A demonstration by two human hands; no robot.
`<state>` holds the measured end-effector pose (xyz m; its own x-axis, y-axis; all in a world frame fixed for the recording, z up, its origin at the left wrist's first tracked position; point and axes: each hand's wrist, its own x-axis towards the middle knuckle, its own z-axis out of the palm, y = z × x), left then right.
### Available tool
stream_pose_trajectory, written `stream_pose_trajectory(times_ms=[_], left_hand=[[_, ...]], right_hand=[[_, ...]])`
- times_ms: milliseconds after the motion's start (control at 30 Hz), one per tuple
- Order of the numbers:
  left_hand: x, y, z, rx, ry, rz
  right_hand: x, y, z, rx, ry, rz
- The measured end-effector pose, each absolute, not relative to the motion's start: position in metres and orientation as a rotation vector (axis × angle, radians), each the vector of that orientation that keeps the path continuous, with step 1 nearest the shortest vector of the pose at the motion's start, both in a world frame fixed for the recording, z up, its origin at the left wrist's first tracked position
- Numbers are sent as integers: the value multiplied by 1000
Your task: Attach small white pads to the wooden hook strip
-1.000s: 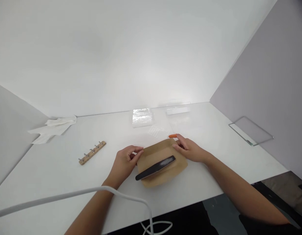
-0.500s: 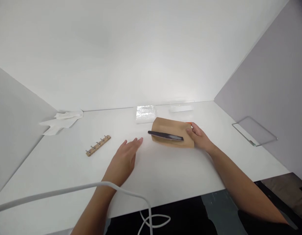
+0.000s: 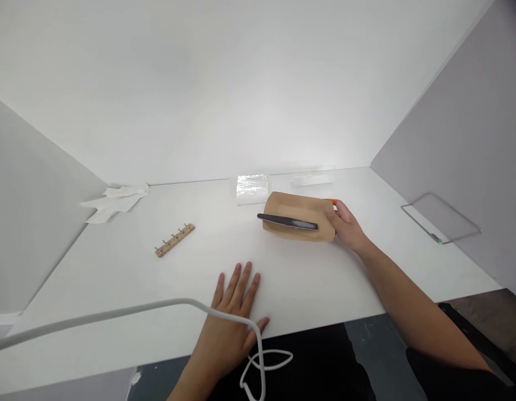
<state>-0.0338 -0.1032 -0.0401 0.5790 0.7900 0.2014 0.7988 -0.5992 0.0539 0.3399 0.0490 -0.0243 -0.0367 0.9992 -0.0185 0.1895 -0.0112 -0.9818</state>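
Right hand is out at arm's length, fingers curled onto the right end of the brown paper sheet, gripping its edge. Sheet's kraft-coloured, matte, roughly rectangular w/ soft rounded corners, lying flat on the white table towards the back, a bit right of centre. Across it lies a long black strip — slim, dark, slightly glossy, tapered at the left end, running left-right w/ the right end nearly at the fingers. Can't tell what the strip is made of. A small orange bit peeks out just behind the hand, mostly hidden.

Left hand is flat on the table near the front edge, palm down, fingers spread, holding nothing; well apart from the sheet. A white cable arcs across the foreground over the wrist and loops below the table edge.

Surface: plain white top, glossy enough to catch glare near the back. Just behind the sheet sits a clear plastic packet, and to its right a clear flat piece against the back wall. Left of centre, a wooden hook rack w/ small metal pegs, lying at a slant. Far back-left corner: crumpled white cloth. On the right, a glass pane near the grey side wall. Back wall white, left panel grey; dark floor below the front edge.
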Motion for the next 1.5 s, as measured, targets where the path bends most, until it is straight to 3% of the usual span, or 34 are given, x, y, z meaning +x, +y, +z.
stream_pose_trajectory(times_ms=[333,867,1000,1267,1500], left_hand=[[-27,-118,-25,-2802,-1247,-768],[-27,-125,-31,-2804,-1216,-719],[-39,-117,-34,-2745,-1273,-615],[-64,-73,-67,-2380,-1804,-282],[-47,-35,-38,-2438,-2114,189]], right_hand=[[340,49,-22,-1354,-1356,1106],[342,51,-29,-1332,-1402,1150],[341,51,-29,-1317,-1404,1178],[339,49,-27,-1285,-1408,1191],[339,49,-27,-1257,-1422,1234]])
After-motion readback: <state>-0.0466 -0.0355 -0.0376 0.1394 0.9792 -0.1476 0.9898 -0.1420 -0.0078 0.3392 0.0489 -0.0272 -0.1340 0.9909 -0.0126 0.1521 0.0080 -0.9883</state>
